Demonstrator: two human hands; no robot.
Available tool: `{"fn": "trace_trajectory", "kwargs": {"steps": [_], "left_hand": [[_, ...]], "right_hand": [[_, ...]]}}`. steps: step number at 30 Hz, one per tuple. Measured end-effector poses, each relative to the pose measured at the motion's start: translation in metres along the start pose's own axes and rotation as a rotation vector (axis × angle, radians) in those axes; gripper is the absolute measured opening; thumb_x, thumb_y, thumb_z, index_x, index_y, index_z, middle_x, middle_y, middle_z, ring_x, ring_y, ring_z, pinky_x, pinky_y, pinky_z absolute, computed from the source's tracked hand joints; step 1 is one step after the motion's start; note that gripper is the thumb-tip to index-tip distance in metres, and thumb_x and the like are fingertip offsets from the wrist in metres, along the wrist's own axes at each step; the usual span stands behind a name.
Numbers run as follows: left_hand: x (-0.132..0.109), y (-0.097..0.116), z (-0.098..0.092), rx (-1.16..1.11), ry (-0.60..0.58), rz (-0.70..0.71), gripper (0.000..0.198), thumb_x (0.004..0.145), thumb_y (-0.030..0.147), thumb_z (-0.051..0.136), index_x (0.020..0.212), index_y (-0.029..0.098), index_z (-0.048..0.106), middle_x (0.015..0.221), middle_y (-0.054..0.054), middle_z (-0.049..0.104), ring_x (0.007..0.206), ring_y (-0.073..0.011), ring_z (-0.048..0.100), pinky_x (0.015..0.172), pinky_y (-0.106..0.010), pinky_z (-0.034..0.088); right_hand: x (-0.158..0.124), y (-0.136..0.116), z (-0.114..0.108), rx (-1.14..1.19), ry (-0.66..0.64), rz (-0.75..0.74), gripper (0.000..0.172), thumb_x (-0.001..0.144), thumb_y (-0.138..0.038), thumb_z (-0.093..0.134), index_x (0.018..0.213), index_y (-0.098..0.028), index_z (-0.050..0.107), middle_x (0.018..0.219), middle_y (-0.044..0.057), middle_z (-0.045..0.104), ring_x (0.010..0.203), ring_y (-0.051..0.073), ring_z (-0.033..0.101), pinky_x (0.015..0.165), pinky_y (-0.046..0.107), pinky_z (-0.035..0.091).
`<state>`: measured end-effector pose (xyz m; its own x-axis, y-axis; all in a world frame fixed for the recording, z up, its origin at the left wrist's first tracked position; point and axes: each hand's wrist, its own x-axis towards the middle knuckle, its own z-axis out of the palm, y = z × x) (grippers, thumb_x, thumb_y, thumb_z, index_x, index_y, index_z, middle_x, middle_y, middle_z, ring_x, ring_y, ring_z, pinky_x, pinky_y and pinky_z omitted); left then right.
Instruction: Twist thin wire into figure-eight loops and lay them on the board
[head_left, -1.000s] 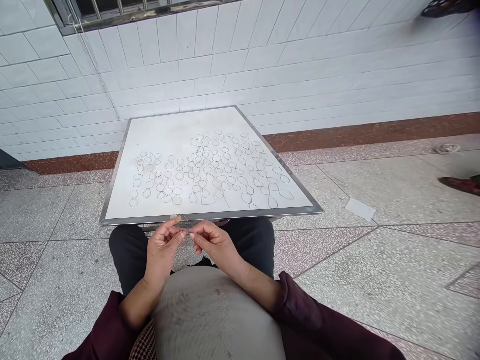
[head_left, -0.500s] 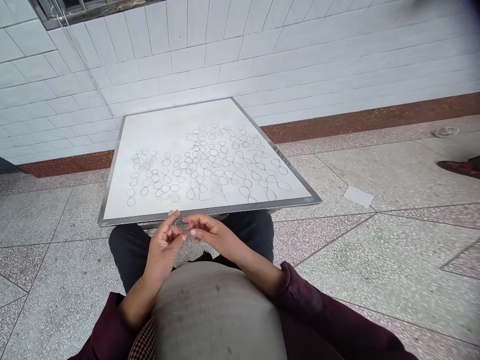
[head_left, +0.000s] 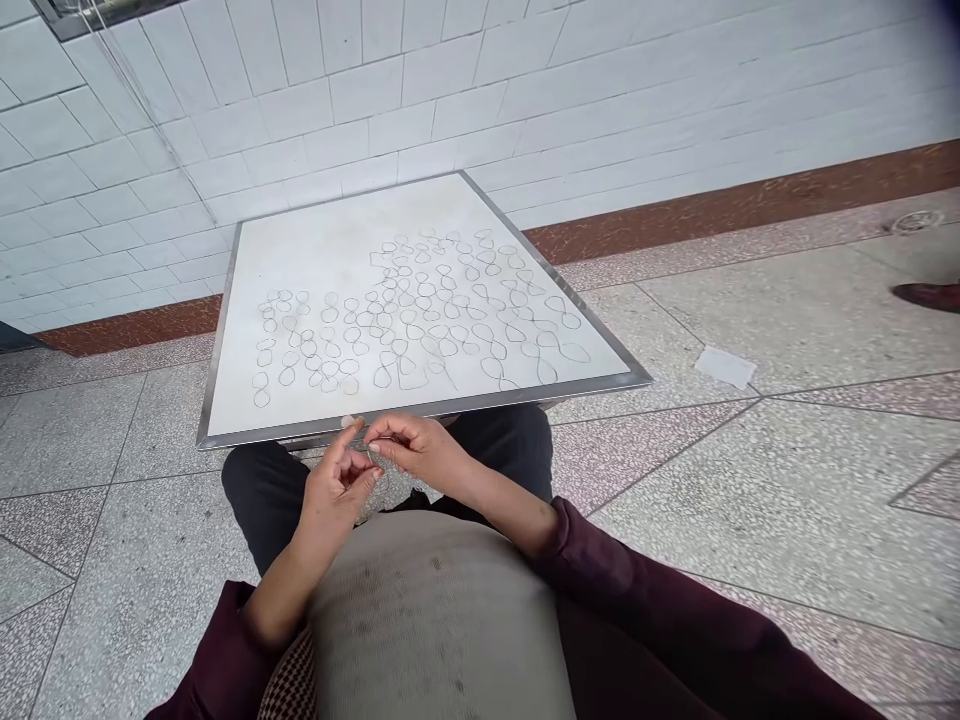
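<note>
Both my hands are held together just in front of the near edge of a white board with a metal frame (head_left: 315,260). My left hand (head_left: 337,485) and my right hand (head_left: 412,447) pinch a thin bent wire (head_left: 373,460) between their fingers. Part of the wire is hidden by my fingers, and its loose end curves down below them. Many small figure-eight wire loops (head_left: 420,330) lie spread across the board, some touching or overlapping.
My dark trousers (head_left: 502,460) and grey apron (head_left: 435,620) lie below my hands. A tiled wall with a brown skirting band (head_left: 750,205) stands behind the board. On the terrazzo floor are a paper scrap (head_left: 725,367) and, at the right edge, a person's shoe (head_left: 928,295).
The whole scene has shifted upward in view as my head moved. My right hand has moved closer over my left hand, with the wire still between their fingers.
</note>
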<state>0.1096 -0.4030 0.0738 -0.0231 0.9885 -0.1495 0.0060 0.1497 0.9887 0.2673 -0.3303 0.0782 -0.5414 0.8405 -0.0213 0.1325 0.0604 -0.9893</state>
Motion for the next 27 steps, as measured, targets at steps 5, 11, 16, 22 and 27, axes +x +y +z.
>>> {"fn": "trace_trajectory", "kwargs": {"steps": [5,11,16,22,27], "left_hand": [[-0.0010,0.0001,-0.0014,-0.042,-0.043,-0.057,0.054,0.086,0.039,0.066,0.135,0.020,0.055,0.084,-0.004,0.071,0.073,-0.0174,0.066,0.065,-0.029,0.053],[-0.0016,0.0038,-0.0011,-0.026,-0.032,-0.038,0.056,0.088,0.040,0.065,0.138,0.019,0.052,0.082,-0.005,0.073,0.072,-0.0173,0.068,0.070,-0.031,0.056],[-0.0014,0.0076,0.0002,-0.034,0.020,-0.027,0.061,0.088,0.039,0.066,0.142,0.019,0.048,0.079,-0.003,0.072,0.069,-0.0151,0.067,0.072,-0.030,0.056],[-0.0004,0.0056,0.0008,-0.070,0.035,-0.057,0.060,0.086,0.040,0.068,0.139,0.018,0.050,0.081,-0.003,0.072,0.067,-0.0153,0.068,0.065,-0.029,0.057],[-0.0006,0.0019,0.0011,-0.109,0.056,-0.081,0.057,0.085,0.039,0.069,0.136,0.019,0.052,0.082,-0.004,0.073,0.067,-0.0158,0.069,0.063,-0.029,0.058]], "right_hand": [[-0.0015,0.0043,-0.0014,0.029,0.048,0.007,0.013,0.086,-0.033,0.060,0.085,-0.020,0.064,0.061,-0.005,0.051,0.051,0.008,0.040,0.049,0.020,0.036],[-0.0007,0.0051,-0.0071,-0.011,-0.028,-0.083,0.011,0.084,-0.029,0.064,0.090,-0.021,0.067,0.075,-0.002,0.060,0.063,0.010,0.050,0.059,0.022,0.043],[-0.0015,0.0039,-0.0097,0.028,-0.143,-0.008,0.013,0.085,-0.029,0.063,0.095,-0.022,0.065,0.078,-0.002,0.061,0.057,0.009,0.050,0.052,0.021,0.044],[-0.0027,0.0000,-0.0089,0.043,-0.113,0.081,0.009,0.084,-0.028,0.063,0.090,-0.021,0.061,0.066,-0.006,0.059,0.051,0.007,0.049,0.047,0.018,0.044],[-0.0016,0.0009,-0.0086,0.037,-0.032,0.096,0.004,0.083,-0.025,0.061,0.085,-0.021,0.061,0.062,-0.006,0.054,0.052,0.008,0.050,0.045,0.017,0.042]]}}
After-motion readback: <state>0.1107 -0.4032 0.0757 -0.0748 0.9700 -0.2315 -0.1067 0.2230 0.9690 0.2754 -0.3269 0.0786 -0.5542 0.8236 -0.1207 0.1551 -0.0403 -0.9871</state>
